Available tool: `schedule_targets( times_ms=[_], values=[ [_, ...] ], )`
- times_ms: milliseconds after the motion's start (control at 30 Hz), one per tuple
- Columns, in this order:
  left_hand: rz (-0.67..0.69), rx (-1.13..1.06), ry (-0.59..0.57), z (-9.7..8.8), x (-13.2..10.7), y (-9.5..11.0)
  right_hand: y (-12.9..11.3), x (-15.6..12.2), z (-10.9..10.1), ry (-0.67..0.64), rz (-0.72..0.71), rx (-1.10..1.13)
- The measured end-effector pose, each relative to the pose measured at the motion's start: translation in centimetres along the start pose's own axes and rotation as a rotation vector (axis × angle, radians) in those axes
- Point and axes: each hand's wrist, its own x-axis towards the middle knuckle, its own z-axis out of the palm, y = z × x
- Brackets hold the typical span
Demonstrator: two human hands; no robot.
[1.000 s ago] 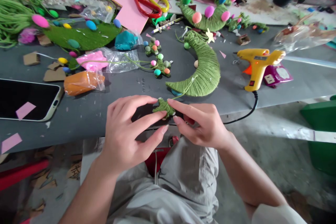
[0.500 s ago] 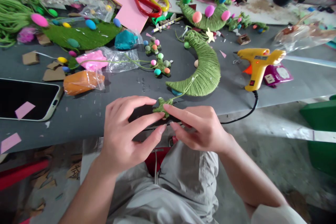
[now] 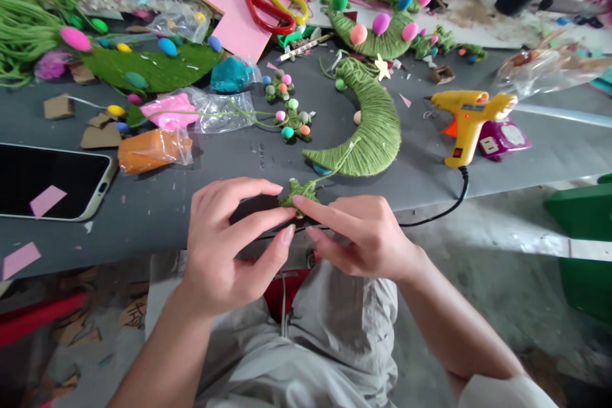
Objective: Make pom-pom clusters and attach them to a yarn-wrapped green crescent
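Observation:
A small star (image 3: 305, 190) wrapped in green yarn lies near the table's front edge. My left hand (image 3: 227, 245) is beside it with fingers apart; its index and middle fingertips are at the star's left side, and the thumb is spread away below. The outstretched index finger of my right hand (image 3: 366, 236) rests on top of the star, its thumb apart from it. A yarn strand runs from the star up to a green yarn-wrapped crescent (image 3: 377, 127) just behind. The star's underside is hidden.
A yellow glue gun (image 3: 463, 118) stands at right, its black cord (image 3: 444, 218) trailing over the front edge. To the left are a phone (image 3: 52, 182) and bagged orange clay (image 3: 155, 150). Scissors (image 3: 270, 6) and decorated stars (image 3: 294, 120) lie farther back.
My left thumb and middle finger have shifted slightly left, away from the right hand. The right index finger has slid a little left on the star, which stays in place.

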Motion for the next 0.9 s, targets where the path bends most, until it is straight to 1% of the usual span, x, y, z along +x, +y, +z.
schedule_targets(
  times_ms=[100, 167, 233, 300, 333, 400, 467, 567, 667, 833, 900],
  values=[
    [-0.005, -0.008, 0.004, -0.1, 0.0, 0.0, -0.2, -0.1, 0.0, 0.011, -0.001, 0.047],
    [-0.02, -0.018, 0.004, -0.1, -0.1, 0.0, -0.5, -0.2, -0.3, 0.016, 0.057, 0.206],
    [-0.041, -0.033, 0.004, -0.2, -0.1, 0.1, -0.9, -0.3, -0.6, 0.039, 0.229, 0.479],
    [-0.069, -0.052, 0.011, -0.2, -0.1, 0.2, -1.1, -0.4, -1.0, 0.103, 0.438, 0.813],
    [-0.084, -0.064, 0.02, -0.2, 0.0, 0.2, -1.1, -0.3, -1.1, 0.14, 0.518, 0.976],
    [-0.115, -0.089, 0.038, -0.2, 0.0, 0.3, -1.0, -0.1, -1.1, 0.186, 0.589, 1.252],
    [-0.142, -0.114, 0.045, -0.1, 0.0, 0.4, -0.8, 0.3, -0.9, 0.187, 0.603, 1.429],
    [-0.159, -0.139, 0.044, 0.0, 0.0, 0.4, -1.0, 0.6, -0.6, 0.182, 0.651, 1.507],
    [-0.168, -0.151, 0.033, 0.1, 0.1, 0.3, -1.5, 0.7, -0.4, 0.192, 0.716, 1.454],
    [-0.172, -0.168, 0.029, -0.1, 0.3, 0.4, -2.6, 0.6, 0.4, 0.216, 0.703, 1.395],
    [-0.166, -0.185, 0.032, -0.2, 0.3, 0.4, -2.8, 0.6, 0.9, 0.232, 0.728, 1.368]
  ],
)
